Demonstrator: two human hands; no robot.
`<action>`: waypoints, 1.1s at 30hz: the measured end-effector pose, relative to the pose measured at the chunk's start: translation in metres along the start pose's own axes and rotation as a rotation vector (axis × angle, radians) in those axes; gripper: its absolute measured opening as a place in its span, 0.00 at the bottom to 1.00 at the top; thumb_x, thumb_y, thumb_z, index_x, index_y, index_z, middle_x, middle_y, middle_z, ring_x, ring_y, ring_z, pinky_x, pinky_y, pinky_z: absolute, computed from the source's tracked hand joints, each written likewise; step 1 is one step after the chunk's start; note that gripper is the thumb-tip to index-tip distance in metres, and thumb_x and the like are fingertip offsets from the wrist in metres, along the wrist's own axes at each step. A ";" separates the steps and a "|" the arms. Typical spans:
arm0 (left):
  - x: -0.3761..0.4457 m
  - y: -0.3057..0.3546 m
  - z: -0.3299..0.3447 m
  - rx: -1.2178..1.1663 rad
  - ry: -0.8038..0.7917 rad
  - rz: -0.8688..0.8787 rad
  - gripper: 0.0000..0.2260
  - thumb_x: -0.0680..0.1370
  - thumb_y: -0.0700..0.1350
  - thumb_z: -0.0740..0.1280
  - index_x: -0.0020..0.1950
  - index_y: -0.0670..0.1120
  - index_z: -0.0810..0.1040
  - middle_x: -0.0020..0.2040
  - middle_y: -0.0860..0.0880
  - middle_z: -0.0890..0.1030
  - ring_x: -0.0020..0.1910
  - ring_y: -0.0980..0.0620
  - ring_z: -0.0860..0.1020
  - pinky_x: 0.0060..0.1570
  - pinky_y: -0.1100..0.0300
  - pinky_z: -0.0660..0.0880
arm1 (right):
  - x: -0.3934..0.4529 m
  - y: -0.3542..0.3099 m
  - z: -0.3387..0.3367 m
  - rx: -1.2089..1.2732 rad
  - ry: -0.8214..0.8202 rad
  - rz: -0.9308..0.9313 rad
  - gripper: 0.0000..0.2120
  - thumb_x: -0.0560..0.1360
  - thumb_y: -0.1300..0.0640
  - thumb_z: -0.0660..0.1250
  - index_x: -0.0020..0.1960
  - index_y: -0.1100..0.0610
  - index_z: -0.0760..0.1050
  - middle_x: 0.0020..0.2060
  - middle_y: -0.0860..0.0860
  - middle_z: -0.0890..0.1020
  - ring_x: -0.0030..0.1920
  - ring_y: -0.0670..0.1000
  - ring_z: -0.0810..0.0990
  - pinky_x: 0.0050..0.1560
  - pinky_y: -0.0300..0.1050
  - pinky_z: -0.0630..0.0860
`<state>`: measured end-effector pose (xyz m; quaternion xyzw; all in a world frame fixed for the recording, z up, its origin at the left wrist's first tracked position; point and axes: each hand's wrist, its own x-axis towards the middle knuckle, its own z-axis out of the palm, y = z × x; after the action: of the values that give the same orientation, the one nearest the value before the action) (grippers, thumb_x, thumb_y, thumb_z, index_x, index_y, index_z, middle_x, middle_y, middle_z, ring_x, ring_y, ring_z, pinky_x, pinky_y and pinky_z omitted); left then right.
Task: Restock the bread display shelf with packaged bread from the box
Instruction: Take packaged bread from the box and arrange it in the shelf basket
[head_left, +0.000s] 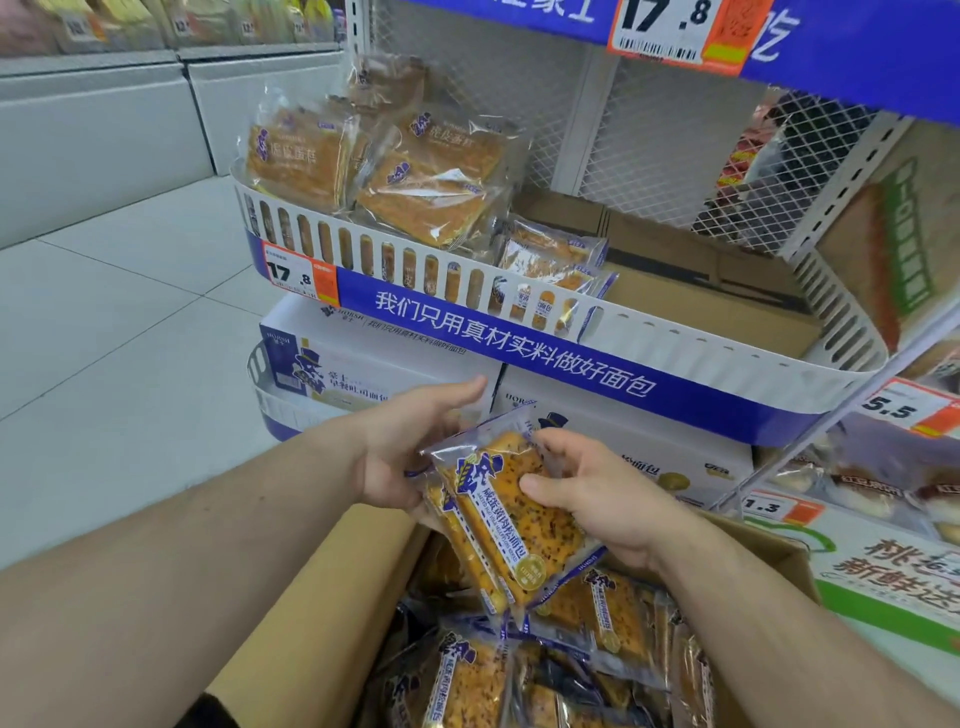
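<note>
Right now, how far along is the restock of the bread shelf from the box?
Early to midway. A few matching packs already lie in the shelf tray, beside older cake packs. In hand: both the left hand and right hand hold a small stack of bread packs above the box. Left: many packs remain in the box, and the tray's right side shows bare cardboard.

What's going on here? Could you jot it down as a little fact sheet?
place: shop aisle, bread shelf
left hand: supports the stack of bread packets from the left side
right hand: fingers curled on the stack
box: open, more packets inside
shelf stock: cake packets at left, bare cardboard at right
</note>
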<state>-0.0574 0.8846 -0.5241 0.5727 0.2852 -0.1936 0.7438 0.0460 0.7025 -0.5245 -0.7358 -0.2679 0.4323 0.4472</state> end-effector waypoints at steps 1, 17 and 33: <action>-0.003 0.003 0.000 0.044 -0.061 0.013 0.24 0.72 0.63 0.69 0.58 0.46 0.79 0.55 0.40 0.84 0.51 0.42 0.82 0.49 0.44 0.78 | 0.000 0.001 0.001 -0.004 0.004 -0.002 0.11 0.79 0.62 0.67 0.59 0.50 0.77 0.52 0.52 0.86 0.54 0.54 0.85 0.61 0.59 0.79; -0.007 0.048 0.008 -0.327 0.179 0.577 0.29 0.66 0.55 0.72 0.63 0.43 0.78 0.53 0.42 0.85 0.49 0.47 0.83 0.43 0.51 0.81 | 0.023 -0.077 -0.047 0.025 -0.104 -0.059 0.23 0.66 0.55 0.78 0.60 0.58 0.79 0.50 0.55 0.87 0.48 0.53 0.86 0.51 0.48 0.82; 0.052 0.077 -0.018 0.937 0.988 1.031 0.18 0.72 0.50 0.65 0.61 0.50 0.80 0.62 0.54 0.78 0.67 0.50 0.68 0.65 0.53 0.65 | 0.138 -0.187 -0.133 -0.811 0.047 0.073 0.21 0.68 0.56 0.79 0.59 0.52 0.78 0.52 0.52 0.87 0.51 0.53 0.86 0.59 0.55 0.81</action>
<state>0.0254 0.9246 -0.5039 0.8981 0.1710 0.3431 0.2157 0.2278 0.8388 -0.3825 -0.8713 -0.3798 0.2901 0.1110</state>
